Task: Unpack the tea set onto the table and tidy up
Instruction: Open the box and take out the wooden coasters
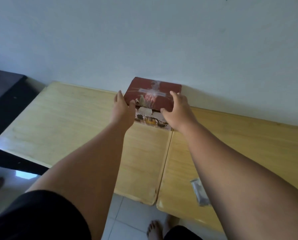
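A dark red tea set box (153, 94) with a printed picture and clear tape across its lid stands on the wooden table (61, 122), against the white wall. Its front panel shows a photo of tea ware. My left hand (123, 108) clasps the box's left front corner, thumb on the lid's edge. My right hand (176, 111) clasps the right front corner, fingers over the lid and thumb at the front edge. The box's contents are hidden.
Two light wooden tabletops meet at a seam (165, 153) below the box. A small silvery packet (200, 191) lies near the right table's front edge. A dark piece of furniture (4, 101) stands at the left. A bare foot (155, 229) rests on the tiled floor.
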